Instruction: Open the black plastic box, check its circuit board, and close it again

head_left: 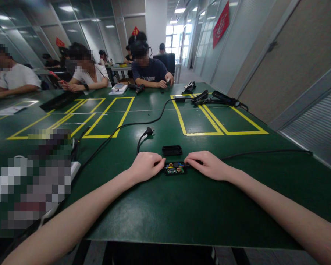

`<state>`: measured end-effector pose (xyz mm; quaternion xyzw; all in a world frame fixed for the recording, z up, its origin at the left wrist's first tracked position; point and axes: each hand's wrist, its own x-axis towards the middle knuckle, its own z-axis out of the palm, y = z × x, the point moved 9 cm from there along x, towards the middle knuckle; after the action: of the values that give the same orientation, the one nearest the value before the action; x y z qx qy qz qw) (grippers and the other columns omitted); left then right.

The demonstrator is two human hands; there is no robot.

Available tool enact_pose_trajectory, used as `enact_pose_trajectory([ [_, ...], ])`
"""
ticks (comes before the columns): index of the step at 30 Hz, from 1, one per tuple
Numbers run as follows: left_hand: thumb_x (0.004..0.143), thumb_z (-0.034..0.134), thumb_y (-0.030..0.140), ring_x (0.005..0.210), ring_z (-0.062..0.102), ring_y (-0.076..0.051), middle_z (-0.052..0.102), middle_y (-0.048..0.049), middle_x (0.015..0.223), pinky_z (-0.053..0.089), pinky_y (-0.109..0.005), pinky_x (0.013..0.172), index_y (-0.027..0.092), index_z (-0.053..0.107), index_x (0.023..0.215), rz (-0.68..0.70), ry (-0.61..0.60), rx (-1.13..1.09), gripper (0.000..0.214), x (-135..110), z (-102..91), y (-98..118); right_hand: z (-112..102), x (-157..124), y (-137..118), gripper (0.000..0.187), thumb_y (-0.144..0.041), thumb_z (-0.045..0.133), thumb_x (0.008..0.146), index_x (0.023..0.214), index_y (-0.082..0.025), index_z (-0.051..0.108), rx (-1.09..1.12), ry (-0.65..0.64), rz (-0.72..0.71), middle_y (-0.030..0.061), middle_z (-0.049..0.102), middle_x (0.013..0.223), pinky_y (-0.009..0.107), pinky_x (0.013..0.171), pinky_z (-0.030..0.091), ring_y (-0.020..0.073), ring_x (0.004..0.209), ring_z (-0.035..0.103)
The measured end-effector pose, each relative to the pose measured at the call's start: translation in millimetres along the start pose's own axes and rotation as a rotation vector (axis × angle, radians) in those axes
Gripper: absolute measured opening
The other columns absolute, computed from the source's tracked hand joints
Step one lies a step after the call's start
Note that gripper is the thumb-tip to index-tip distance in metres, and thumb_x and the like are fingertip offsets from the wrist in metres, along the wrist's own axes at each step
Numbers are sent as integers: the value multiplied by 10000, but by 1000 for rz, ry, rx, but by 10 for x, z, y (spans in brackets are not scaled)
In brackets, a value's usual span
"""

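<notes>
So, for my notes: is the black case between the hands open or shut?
Open: its circuit board shows; a black shell lies apart, beyond it.

The green desk (143,221) is smooth, with a glossy sheen toward its near edge. The casing (176,174) and loose cover (172,150) look like black plastic; the coils (178,169) appear copper. The plug (148,131) looks moulded plastic, the cable (143,123) smooth and rubbery.

The left hand (147,167) is at the left end of the small open box (175,168), fingers curled and fingertips close together. The right hand (209,165) bends the same way at the right end. The bare left arm (99,198) and right arm (267,195) come closer together toward the box.
</notes>
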<state>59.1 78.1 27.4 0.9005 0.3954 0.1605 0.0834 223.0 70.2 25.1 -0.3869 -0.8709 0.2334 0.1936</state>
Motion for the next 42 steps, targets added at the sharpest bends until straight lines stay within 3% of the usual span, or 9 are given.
enact_pose_trajectory([
  [10, 1044, 469, 275, 591, 576, -143, 608, -9, 626, 300, -273, 581, 176, 588, 626, 16, -4, -3, 445, -7, 10, 23, -50, -8, 0, 268, -318, 563, 970, 762, -195, 678, -11, 44, 26, 31, 673, 720, 291, 611, 411, 164, 627, 593],
  [33, 1058, 482, 300, 626, 601, -170, 634, -16, 636, 287, -276, 603, 186, 616, 654, -31, -64, 4, 441, -7, 79, 9, 7, 6, -1, 289, -329, 522, 994, 767, -200, 646, 17, -3, 11, 42, 658, 787, 293, 637, 426, 167, 679, 587],
  [42, 1058, 471, 299, 620, 595, -160, 627, -13, 642, 305, -275, 593, 184, 613, 666, -9, -47, 20, 433, -6, 54, 41, -21, 21, -31, 266, -301, 522, 960, 726, -203, 600, -36, 80, 9, 19, 607, 716, 285, 601, 388, 148, 618, 544],
])
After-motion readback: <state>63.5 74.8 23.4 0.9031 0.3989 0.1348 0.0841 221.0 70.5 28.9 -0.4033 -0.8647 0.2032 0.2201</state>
